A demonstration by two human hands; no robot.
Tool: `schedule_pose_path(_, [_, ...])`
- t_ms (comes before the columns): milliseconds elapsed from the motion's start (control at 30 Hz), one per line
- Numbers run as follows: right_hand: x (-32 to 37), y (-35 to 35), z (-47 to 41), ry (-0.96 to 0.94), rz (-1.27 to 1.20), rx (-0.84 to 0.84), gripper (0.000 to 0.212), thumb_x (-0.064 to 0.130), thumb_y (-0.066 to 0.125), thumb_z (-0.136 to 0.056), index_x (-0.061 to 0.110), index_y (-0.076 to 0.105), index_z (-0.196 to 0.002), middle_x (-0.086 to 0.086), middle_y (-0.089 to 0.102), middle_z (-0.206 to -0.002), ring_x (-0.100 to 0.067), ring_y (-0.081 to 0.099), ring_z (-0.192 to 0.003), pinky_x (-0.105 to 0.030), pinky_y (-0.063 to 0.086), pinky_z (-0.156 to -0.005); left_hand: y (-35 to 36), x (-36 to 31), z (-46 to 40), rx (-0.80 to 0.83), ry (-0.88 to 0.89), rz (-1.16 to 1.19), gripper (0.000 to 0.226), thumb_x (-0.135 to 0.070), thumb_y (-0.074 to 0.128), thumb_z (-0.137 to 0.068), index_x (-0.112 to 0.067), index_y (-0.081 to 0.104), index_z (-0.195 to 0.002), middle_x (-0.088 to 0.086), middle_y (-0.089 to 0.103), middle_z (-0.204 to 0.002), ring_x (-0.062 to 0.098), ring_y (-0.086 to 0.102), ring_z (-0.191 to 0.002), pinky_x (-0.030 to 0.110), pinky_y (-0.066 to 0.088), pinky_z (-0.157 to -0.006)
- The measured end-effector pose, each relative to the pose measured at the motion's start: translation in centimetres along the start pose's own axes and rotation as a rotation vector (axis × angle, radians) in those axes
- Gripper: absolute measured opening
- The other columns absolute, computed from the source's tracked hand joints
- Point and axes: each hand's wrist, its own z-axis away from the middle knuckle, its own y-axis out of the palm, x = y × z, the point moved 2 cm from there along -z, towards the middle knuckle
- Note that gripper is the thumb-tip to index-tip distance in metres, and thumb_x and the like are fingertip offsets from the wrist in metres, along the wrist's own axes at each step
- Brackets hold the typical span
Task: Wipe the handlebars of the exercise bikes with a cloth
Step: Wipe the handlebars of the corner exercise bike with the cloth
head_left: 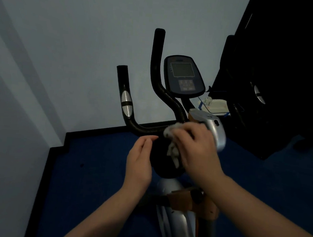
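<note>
An exercise bike stands in front of me with black foam handlebars (143, 129). The left bar curves up past a silver pulse sensor (126, 105); a second, taller bar (156, 63) rises beside the console (183, 74). My right hand (196, 145) presses a pale cloth (172, 136) onto the horizontal bar near the stem, and a loose end of the cloth hangs below. My left hand (139, 159) hovers just under the bar, to the left of the cloth, with its fingers loosely curled and holding nothing.
The bike's silver and orange frame (215, 133) runs down toward me over a blue floor (92, 178). Grey walls close in at the left and behind. Dark equipment (275, 80) stands at the right, with a pale tray (217, 106) beyond the console.
</note>
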Motion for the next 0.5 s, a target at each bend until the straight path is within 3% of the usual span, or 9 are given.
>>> schedule_pose_path(133, [-0.3, 1.4, -1.1, 0.249, -0.178, 0.093, 0.027, 0.037, 0.051, -0.089, 0.017, 0.064, -0.102, -0.001, 0.054, -0.101, -0.016, 0.048, -0.094, -0.033, 0.046, -0.077, 0.4, -0.2, -0.2, -0.045, -0.035, -0.007, 0.027, -0.019, 0.041, -0.099, -0.017, 0.068, -0.101, -0.003, 0.07, -0.097, 0.01, 0.066, -0.092, 0.021, 0.051, -0.076])
schedule_pose_path(233, [-0.4, 1.0, 1.1, 0.364, -0.239, 0.054, 0.03, 0.04, 0.046, -0.091, 0.019, 0.059, -0.108, 0.002, 0.052, -0.106, -0.014, 0.05, -0.098, -0.03, 0.047, -0.078, 0.8, -0.6, -0.8, -0.003, -0.058, -0.151, 0.023, -0.024, 0.043, -0.098, -0.027, 0.066, -0.097, -0.006, 0.068, -0.094, 0.011, 0.064, -0.09, 0.029, 0.052, -0.074])
schedule_pose_path(367, [-0.3, 0.0, 2.1, 0.461, -0.223, 0.018, 0.026, 0.039, 0.037, -0.095, 0.021, 0.051, -0.107, 0.006, 0.049, -0.1, -0.012, 0.053, -0.086, -0.03, 0.046, -0.068, 1.0, -0.6, -1.4, 0.111, -0.001, -0.29, 0.023, -0.029, 0.039, -0.099, -0.033, 0.062, -0.096, -0.005, 0.066, -0.09, 0.013, 0.063, -0.084, 0.045, 0.055, -0.076])
schedule_pose_path(500, [-0.2, 1.4, -1.0, 0.508, -0.156, 0.105, 0.022, 0.037, 0.037, -0.098, 0.02, 0.05, -0.094, 0.004, 0.053, -0.089, -0.015, 0.055, -0.075, -0.034, 0.043, -0.06, 0.8, -0.5, -1.7, 0.088, 0.046, -0.236, 0.027, -0.029, 0.037, -0.096, -0.031, 0.064, -0.098, -0.004, 0.069, -0.091, 0.016, 0.064, -0.084, 0.045, 0.053, -0.076])
